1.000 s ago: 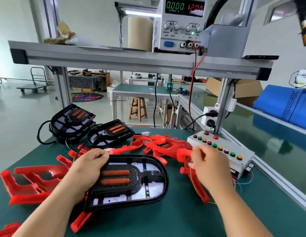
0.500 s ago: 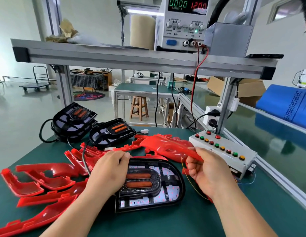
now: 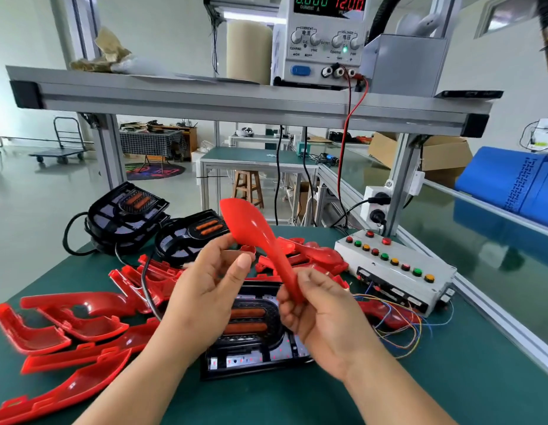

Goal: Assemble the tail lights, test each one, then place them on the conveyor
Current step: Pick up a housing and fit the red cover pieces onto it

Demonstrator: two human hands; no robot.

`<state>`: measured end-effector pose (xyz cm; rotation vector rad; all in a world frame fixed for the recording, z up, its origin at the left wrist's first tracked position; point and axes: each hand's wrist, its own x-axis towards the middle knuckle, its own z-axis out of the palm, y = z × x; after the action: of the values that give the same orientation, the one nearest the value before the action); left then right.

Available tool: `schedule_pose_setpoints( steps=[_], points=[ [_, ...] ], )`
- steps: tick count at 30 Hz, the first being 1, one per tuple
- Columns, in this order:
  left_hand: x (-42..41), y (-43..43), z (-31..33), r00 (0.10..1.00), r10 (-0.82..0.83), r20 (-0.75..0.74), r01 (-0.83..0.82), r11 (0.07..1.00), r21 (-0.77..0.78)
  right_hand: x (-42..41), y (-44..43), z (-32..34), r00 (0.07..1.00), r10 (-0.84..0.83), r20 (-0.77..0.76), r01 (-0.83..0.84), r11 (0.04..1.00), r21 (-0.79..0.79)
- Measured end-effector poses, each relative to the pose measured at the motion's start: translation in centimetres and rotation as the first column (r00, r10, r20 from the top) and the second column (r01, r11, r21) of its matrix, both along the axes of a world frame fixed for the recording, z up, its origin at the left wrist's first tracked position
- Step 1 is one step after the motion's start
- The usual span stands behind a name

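A: What were we holding at that moment?

B: Our right hand (image 3: 321, 320) pinched the narrow end of a red lens cover (image 3: 254, 228), raised and tilted above the bench. Our left hand (image 3: 211, 289) had its fingertips against the cover's middle, thumb apart — whether it truly gripped, we could not tell.

A: And the lamp body?

B: The black housing (image 3: 254, 357) lay flat on the green mat (image 3: 297, 400) right beneath our hands. More red covers (image 3: 76, 308) were strewn to the left. Two further black housings (image 3: 125, 210) sat at the far edge. A white button box (image 3: 395, 268) stood to the right, with loose coloured wires (image 3: 398, 326) beside it.

A: The room?

B: An aluminium shelf (image 3: 236, 99) crossed overhead, bearing a power supply (image 3: 321, 41) that read 12.00. Beyond it we saw a wooden stool (image 3: 248, 188), a green-topped table (image 3: 260, 156) and a flat cart (image 3: 61, 142) on the pale floor (image 3: 27, 204) — and a blue roll (image 3: 511, 185) off to the right.
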<state>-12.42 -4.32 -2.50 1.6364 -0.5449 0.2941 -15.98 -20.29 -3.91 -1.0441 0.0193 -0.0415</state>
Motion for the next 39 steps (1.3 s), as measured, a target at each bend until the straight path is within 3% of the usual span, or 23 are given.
schedule_pose_setpoints(
  steps=[5, 8, 11, 13, 15, 17, 20, 24, 29, 34, 39],
  points=[
    [-0.9, -1.2, 0.4, 0.957, -0.264, -0.116, 0.222, 0.930, -0.292, -1.0, 0.9, -0.3, 0.976, 0.139, 0.170, -0.066, 0.924, -0.376],
    [-1.4, -1.5, 0.6, 0.929, -0.349, -0.126, 0.297, 0.903, -0.311, -1.3, 0.7, 0.0, 0.954, 0.212, 0.210, -0.056, 0.819, -0.571],
    [-1.1, -0.5, 1.0, 0.936, -0.339, -0.099, 0.322, 0.934, -0.153, -1.3, -1.4, 1.2, 0.973, 0.136, 0.187, 0.034, 0.715, -0.698],
    [-0.4, 0.9, 1.0, 0.973, -0.229, 0.024, 0.216, 0.942, 0.256, -0.9, -4.2, 2.0, 0.990, -0.058, 0.129, 0.129, 0.743, -0.657],
    [-0.1, 1.6, 0.6, 0.948, -0.228, 0.222, 0.023, 0.745, 0.666, -0.6, -6.9, 2.3, 0.978, -0.207, 0.034, 0.171, 0.693, -0.701],
    [-0.5, 1.2, -0.2, 0.918, -0.289, 0.270, -0.062, 0.569, 0.820, -0.3, -8.7, 1.9, 0.972, -0.221, -0.078, 0.077, 0.617, -0.783],
    [-1.3, 0.0, -1.0, 0.889, -0.287, 0.357, -0.201, 0.456, 0.867, -0.2, -9.1, 1.2, 0.974, -0.100, -0.203, -0.116, 0.551, -0.827],
    [-1.7, -0.8, -1.5, 0.856, -0.308, 0.415, -0.273, 0.412, 0.869, -0.2, -8.8, 0.6, 0.959, 0.010, -0.282, -0.255, 0.456, -0.852],
    [-2.7, -1.0, -1.6, 0.819, -0.313, 0.480, -0.361, 0.369, 0.856, -0.4, -8.5, -0.1, 0.919, 0.134, -0.371, -0.390, 0.448, -0.804],
    [-2.4, -0.6, -2.3, 0.753, -0.344, 0.561, -0.425, 0.397, 0.814, -0.2, -8.2, -0.7, 0.923, 0.118, -0.365, -0.382, 0.378, -0.843],
    [-2.0, 1.9, -0.9, 0.873, -0.200, 0.446, -0.324, 0.447, 0.834, -0.1, -8.1, -0.7, 0.963, 0.084, -0.258, -0.269, 0.420, -0.867]
  ],
)
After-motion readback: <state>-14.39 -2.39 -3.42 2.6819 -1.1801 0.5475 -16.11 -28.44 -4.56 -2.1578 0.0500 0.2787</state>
